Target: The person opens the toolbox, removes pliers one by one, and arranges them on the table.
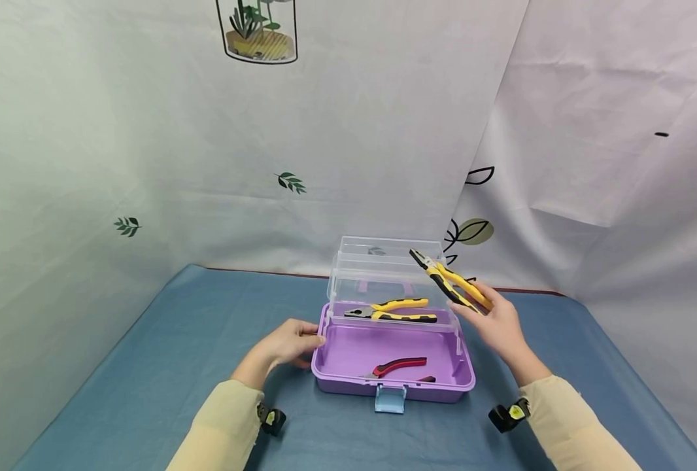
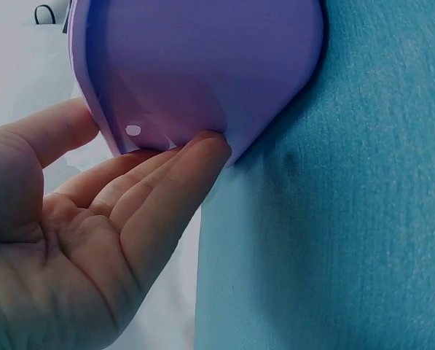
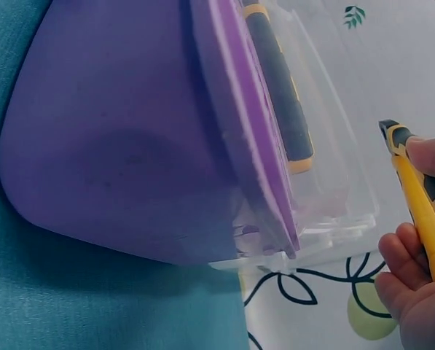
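Observation:
My right hand [image 1: 494, 326] holds yellow-and-black pliers [image 1: 439, 279] by their handles, raised above the right back corner of a purple toolbox [image 1: 348, 348]. Their jaws point up and to the left. At the box's left end, my left hand [image 1: 286, 341] grips the wall, thumb at the rim and fingers against the outer side, as the left wrist view shows. Another pair of yellow-and-black pliers [image 1: 406, 318] lies in the clear tray at the back of the box. Red-and-black handled pliers [image 1: 404, 364] lie on the box floor, partly hidden by the front wall.
The clear lid [image 1: 384, 247] stands raised behind the box. A light blue latch [image 1: 390, 399] hangs at its front. Blue cloth [image 1: 219, 327] covers the table, and a white printed curtain [image 1: 354, 131] rises behind it.

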The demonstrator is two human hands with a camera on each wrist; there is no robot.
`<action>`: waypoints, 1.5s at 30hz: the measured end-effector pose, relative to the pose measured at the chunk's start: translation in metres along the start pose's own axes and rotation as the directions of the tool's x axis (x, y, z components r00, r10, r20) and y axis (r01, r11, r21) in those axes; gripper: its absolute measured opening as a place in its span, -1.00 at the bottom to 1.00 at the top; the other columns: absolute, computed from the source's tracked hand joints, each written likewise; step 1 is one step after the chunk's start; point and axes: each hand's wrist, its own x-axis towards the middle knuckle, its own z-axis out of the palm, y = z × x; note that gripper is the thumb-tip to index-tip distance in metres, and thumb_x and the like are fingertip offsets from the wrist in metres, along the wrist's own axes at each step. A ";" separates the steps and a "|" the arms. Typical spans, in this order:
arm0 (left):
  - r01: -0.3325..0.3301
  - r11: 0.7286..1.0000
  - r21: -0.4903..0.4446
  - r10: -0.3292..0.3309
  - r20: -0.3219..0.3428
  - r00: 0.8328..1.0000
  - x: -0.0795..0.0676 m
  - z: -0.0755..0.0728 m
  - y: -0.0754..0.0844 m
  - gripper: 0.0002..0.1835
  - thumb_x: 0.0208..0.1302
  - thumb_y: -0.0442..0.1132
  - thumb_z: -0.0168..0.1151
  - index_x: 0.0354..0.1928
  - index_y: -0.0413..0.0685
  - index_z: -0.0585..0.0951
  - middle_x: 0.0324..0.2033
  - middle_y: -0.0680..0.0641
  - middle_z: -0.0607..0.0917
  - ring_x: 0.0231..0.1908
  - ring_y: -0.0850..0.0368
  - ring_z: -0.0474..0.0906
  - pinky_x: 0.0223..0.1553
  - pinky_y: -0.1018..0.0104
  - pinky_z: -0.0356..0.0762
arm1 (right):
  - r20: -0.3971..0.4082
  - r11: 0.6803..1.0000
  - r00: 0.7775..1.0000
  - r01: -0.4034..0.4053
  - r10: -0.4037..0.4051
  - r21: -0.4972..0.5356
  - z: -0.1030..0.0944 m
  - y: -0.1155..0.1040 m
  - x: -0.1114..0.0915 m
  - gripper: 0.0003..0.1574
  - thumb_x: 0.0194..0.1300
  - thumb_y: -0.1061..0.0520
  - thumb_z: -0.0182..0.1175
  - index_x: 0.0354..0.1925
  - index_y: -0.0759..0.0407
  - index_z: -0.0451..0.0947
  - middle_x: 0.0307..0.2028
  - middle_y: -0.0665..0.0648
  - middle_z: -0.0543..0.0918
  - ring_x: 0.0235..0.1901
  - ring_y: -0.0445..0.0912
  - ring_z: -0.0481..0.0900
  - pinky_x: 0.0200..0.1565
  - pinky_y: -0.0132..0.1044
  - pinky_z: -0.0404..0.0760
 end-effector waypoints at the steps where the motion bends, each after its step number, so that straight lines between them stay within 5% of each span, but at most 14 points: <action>1: -0.001 1.000 -0.001 0.001 0.001 1.000 0.000 0.000 0.000 -0.55 0.33 -0.24 0.11 0.19 -0.36 0.46 -0.06 -0.31 0.66 -0.12 0.02 0.63 -0.27 0.10 0.69 | -0.004 1.000 1.000 -0.005 0.005 -0.003 0.000 0.001 0.000 -0.05 0.17 -0.13 0.30 0.37 0.22 0.19 0.17 0.36 0.48 0.15 0.18 0.49 0.10 -0.01 0.52; 19: 0.013 0.999 -0.030 -0.013 -0.014 1.000 0.000 0.001 0.000 -0.51 0.32 -0.24 0.13 0.22 -0.37 0.42 -0.04 -0.32 0.65 -0.11 -0.01 0.65 -0.27 0.09 0.69 | -0.057 0.999 0.998 -0.039 0.040 0.007 -0.005 0.013 -0.012 -0.07 0.18 -0.19 0.28 0.36 0.19 0.22 0.16 0.35 0.49 0.14 0.16 0.49 0.08 -0.14 0.51; 23: 0.010 1.000 -0.027 -0.010 -0.009 1.000 -0.002 0.001 0.001 -0.50 0.33 -0.23 0.12 0.23 -0.39 0.40 -0.04 -0.33 0.65 -0.11 -0.01 0.65 -0.27 0.09 0.69 | -0.078 1.000 0.997 -0.027 0.027 -0.003 -0.004 0.017 -0.014 -0.09 0.17 -0.17 0.29 0.34 0.21 0.25 0.11 0.35 0.53 0.09 0.14 0.53 -0.03 -0.41 0.60; 28: 0.010 0.999 -0.032 -0.010 -0.011 1.000 0.000 0.001 -0.002 -0.50 0.32 -0.23 0.13 0.23 -0.38 0.40 -0.04 -0.32 0.65 -0.13 0.02 0.65 -0.27 0.10 0.69 | -0.087 1.000 0.996 -0.028 0.029 0.007 -0.003 0.021 -0.016 -0.08 0.16 -0.17 0.29 0.33 0.23 0.25 0.09 0.34 0.55 0.08 0.12 0.53 -0.19 -0.77 0.41; 45: -0.029 0.999 -0.029 0.029 0.013 0.999 -0.001 -0.001 -0.002 -0.47 0.31 -0.18 0.16 0.21 -0.40 0.41 -0.07 -0.30 0.67 -0.16 0.04 0.66 -0.27 0.13 0.69 | -0.102 0.995 0.990 -0.095 0.095 0.003 -0.004 0.030 -0.023 -0.05 0.16 -0.22 0.28 0.35 0.19 0.23 0.12 0.31 0.53 0.09 0.09 0.51 -0.15 -0.71 0.50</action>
